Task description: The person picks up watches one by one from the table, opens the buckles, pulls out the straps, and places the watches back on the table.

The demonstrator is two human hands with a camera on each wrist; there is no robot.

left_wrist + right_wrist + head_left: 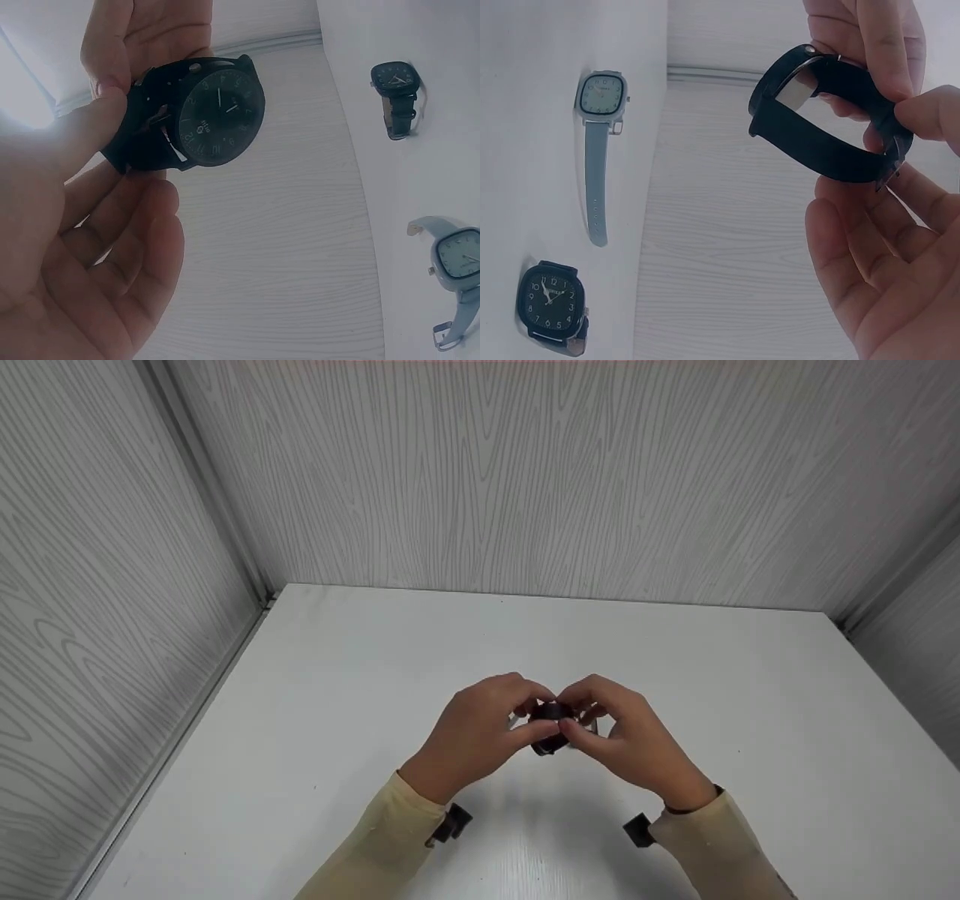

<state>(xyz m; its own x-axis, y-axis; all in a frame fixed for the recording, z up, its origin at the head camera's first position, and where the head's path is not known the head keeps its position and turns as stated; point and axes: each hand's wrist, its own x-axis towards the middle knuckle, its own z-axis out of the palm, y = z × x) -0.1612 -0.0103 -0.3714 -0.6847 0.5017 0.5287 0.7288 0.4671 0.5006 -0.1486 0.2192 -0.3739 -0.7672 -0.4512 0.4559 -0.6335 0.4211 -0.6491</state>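
Note:
A black round-faced watch (553, 712) is held between both hands above the white table; its dial (221, 118) shows in the left wrist view. In the right wrist view its black strap (817, 150) forms a loop, with a buckle at the end away from the case. The left hand (480, 727) pinches the strap between thumb and fingers. The right hand (630, 735) pinches it too, thumb and fingertips near the buckle. The two hands' fingertips nearly meet. Whether the buckle is fastened I cannot tell.
On the white table (375, 660) lie a black square-faced watch (395, 77) and a light blue-grey square-faced watch (602, 97), largely hidden by the hands in the head view. Grey wood-patterned panels (480, 472) stand behind the table and at both sides.

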